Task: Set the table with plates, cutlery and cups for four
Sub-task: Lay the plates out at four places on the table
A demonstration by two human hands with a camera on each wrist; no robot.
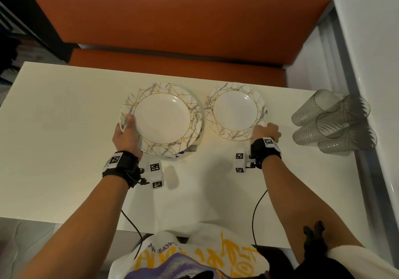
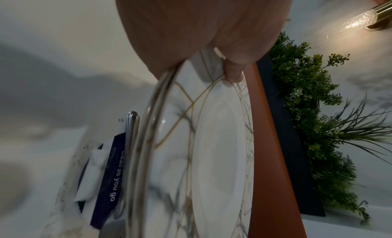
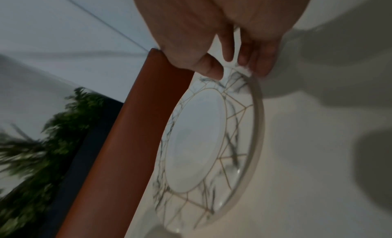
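- On the right half of the white table [image 1: 64, 127], a single round marble-patterned plate with gold lines [image 1: 236, 111] lies just beyond the right hand [image 1: 266, 131]; its near rim sits under the fingertips, so the plate extends away from the fingers toward the orange bench [image 1: 172, 19].
- From the right wrist view, the right hand's thumb and fingers [image 3: 263, 64] pinch that near rim, narrowly closed on it; whether the plate is fully down on the table I cannot tell.
- Just to its left, nearly touching, a stack of matching marble-and-gold plates [image 1: 164, 119] is gripped by the left hand [image 1: 126, 137] at its near-left rim, thumb on top and fingers underneath; the stack is tilted off the table.
- Beneath the stack a silver fork [image 1: 191, 148] and a dark blue printed packet [image 2: 108, 178] peek out.
- Farther right, well apart from both hands, a cluster of clear ribbed plastic cups [image 1: 332, 121] lies on its side by the wall.
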